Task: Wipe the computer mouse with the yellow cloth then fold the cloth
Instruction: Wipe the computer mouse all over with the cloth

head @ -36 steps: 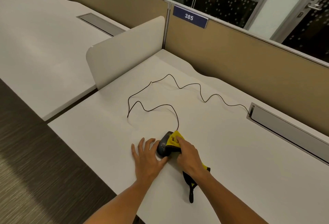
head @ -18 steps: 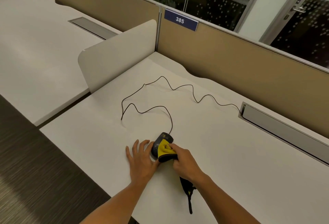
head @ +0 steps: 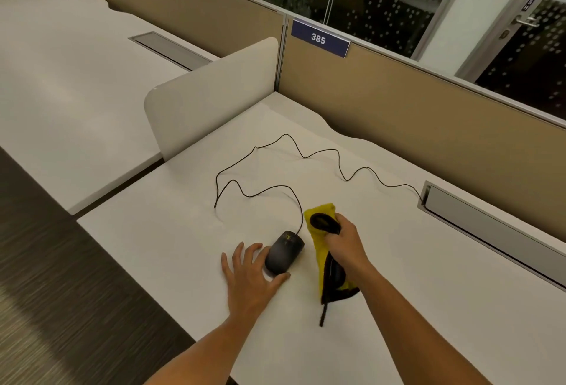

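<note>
White desk (head: 428, 262) is filling the cubicle, backed by tan partitions carrying a plate marked 385 (head: 318, 39). Lying near the middle of the desk is the computer mouse (head: 283, 255), black, its thin cable (head: 275, 188) trailing off toward 12 and then 2 o'clock into a desk slot (head: 490, 225). At the mouse's 8 o'clock the left hand (head: 249, 277) is resting flat, fingers spread apart, thumb and index touching the mouse's rear and near side, not gripping it. At the mouse's 3 o'clock the right hand (head: 344, 245) is clamping the yellow cloth (head: 321, 250), bunched in a fist and apparently lifted off the mouse, its dark-edged tail hanging toward 6 o'clock.

The cloth looks soft, light and limp; for folding it probably needs spreading flat and taking by two corners. The mouse seems light, hard and smooth, likely to skid unless pinned by its sides; the cable may tug it.
</note>
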The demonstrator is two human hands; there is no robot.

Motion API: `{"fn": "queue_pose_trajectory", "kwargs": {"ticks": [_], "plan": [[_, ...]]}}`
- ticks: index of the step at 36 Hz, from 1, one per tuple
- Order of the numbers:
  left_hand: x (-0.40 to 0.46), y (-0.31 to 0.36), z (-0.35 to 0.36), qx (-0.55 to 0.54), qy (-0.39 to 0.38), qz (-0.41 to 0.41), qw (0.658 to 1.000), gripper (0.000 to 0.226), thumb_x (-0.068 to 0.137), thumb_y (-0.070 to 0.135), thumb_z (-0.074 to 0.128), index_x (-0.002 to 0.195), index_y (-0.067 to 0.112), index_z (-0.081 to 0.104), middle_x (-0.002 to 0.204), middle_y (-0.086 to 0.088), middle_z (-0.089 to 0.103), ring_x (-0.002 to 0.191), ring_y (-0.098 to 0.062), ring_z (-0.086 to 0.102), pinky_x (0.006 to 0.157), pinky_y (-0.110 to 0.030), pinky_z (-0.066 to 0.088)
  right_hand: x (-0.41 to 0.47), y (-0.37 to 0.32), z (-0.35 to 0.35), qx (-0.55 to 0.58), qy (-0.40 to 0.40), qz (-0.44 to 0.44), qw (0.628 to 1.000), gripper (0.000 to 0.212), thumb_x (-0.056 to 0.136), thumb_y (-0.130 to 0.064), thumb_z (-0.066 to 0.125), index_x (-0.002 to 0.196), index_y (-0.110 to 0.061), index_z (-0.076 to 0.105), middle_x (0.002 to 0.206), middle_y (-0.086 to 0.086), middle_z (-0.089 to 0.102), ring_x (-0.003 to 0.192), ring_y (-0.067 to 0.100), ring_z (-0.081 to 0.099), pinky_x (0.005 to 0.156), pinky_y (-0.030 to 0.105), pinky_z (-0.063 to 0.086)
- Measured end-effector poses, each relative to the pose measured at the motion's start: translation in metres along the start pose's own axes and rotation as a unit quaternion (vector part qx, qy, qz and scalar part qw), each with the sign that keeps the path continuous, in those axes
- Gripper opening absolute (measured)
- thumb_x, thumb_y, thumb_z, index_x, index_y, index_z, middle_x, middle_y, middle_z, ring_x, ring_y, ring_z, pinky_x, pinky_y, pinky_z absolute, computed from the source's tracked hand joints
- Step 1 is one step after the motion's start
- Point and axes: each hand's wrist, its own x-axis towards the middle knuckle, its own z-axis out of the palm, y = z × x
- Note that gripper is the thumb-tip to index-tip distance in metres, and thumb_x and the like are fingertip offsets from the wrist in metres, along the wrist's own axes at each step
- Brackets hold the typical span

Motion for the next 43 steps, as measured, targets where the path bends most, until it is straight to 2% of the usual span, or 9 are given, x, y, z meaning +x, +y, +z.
{"fn": "queue_pose_trajectory", "kwargs": {"ticks": [4,10,18,24,29,32,36,40,43], "plan": [[0.000,0.000,0.000,-0.007,0.003,-0.001,1.000,0.073,0.070,0.085,0.051,0.124,0.038,0.059,0.133,0.012,0.055,0.141,-0.026,0.034,0.119,-0.059,0.007,0.014,-0.010,0.011,-0.186,-0.057,-0.093,0.977,0.048,0.083,0.006,0.047,0.123,-0.018,0.057,0.106,0.003,0.064,0.091,0.019,0.059,0.076,0.027,0.045],[-0.001,0.001,0.000,-0.004,0.010,0.001,1.000,0.072,0.070,0.086,0.050,0.124,0.039,0.058,0.133,0.013,0.055,0.140,-0.025,0.036,0.118,-0.059,0.011,0.028,-0.018,0.033,-0.319,-0.108,-0.101,0.936,0.044,0.082,0.000,0.053,0.124,-0.014,0.053,0.112,0.012,0.065,0.097,0.028,0.062,0.079,0.034,0.053],[0.000,0.002,0.000,0.001,0.016,0.003,1.000,0.070,0.071,0.083,0.053,0.124,0.038,0.059,0.133,0.013,0.055,0.139,-0.024,0.038,0.118,-0.058,0.013,0.026,-0.005,0.054,-0.362,-0.130,-0.099,0.918,0.047,0.079,-0.006,0.056,0.125,-0.013,0.055,0.115,0.011,0.066,0.101,0.029,0.062,0.079,0.030,0.050],[0.000,0.001,0.000,0.006,0.014,0.003,1.000,0.071,0.073,0.085,0.047,0.126,0.038,0.058,0.133,0.013,0.054,0.139,-0.024,0.038,0.118,-0.058,0.012,0.024,-0.001,0.054,-0.351,-0.131,-0.124,0.919,0.049,0.074,0.000,0.055,0.121,-0.012,0.061,0.116,0.012,0.066,0.102,0.030,0.062,0.086,0.035,0.053],[0.000,0.000,0.001,-0.002,0.012,0.000,1.000,0.071,0.074,0.086,0.046,0.126,0.039,0.057,0.133,0.014,0.055,0.140,-0.024,0.037,0.118,-0.058,0.011,0.021,-0.001,0.050,-0.365,-0.148,-0.162,0.905,0.031,0.068,0.005,0.050,0.089,-0.017,0.057,0.096,0.007,0.065,0.086,0.028,0.061,0.068,0.036,0.051],[0.000,0.000,0.001,-0.006,0.012,-0.003,1.000,0.069,0.074,0.085,0.047,0.124,0.039,0.058,0.133,0.014,0.055,0.140,-0.024,0.037,0.118,-0.058,0.010,0.015,0.001,0.049,-0.348,-0.162,-0.203,0.901,0.029,0.062,0.006,0.046,0.076,-0.018,0.054,0.083,0.002,0.064,0.078,0.025,0.060,0.070,0.043,0.054],[0.000,0.001,0.001,-0.002,0.007,-0.009,1.000,0.069,0.073,0.085,0.046,0.122,0.038,0.059,0.133,0.014,0.056,0.140,-0.023,0.036,0.118,-0.058,0.010,0.006,0.006,0.049,-0.331,-0.175,-0.245,0.894,0.033,0.064,0.004,0.048,0.085,-0.016,0.064,0.089,0.001,0.068,0.088,0.024,0.061,0.081,0.046,0.053],[0.000,0.002,0.001,0.002,0.011,-0.010,1.000,0.070,0.073,0.086,0.045,0.122,0.038,0.059,0.132,0.014,0.057,0.140,-0.024,0.038,0.118,-0.058,0.012,0.003,0.013,0.046,-0.397,-0.193,-0.274,0.854,0.058,0.077,-0.002,0.059,0.134,-0.014,0.057,0.139,0.003,0.056,0.135,0.023,0.041,0.112,0.037,0.035],[0.000,0.004,-0.001,0.018,0.014,-0.014,1.000,0.069,0.073,0.085,0.048,0.122,0.038,0.059,0.131,0.014,0.057,0.138,-0.024,0.040,0.117,-0.058,0.016,0.002,0.010,0.043,-0.404,-0.223,-0.304,0.833,0.048,0.080,-0.003,0.059,0.127,-0.008,0.062,0.137,0.005,0.058,0.132,0.023,0.045,0.115,0.018,0.021]]}}
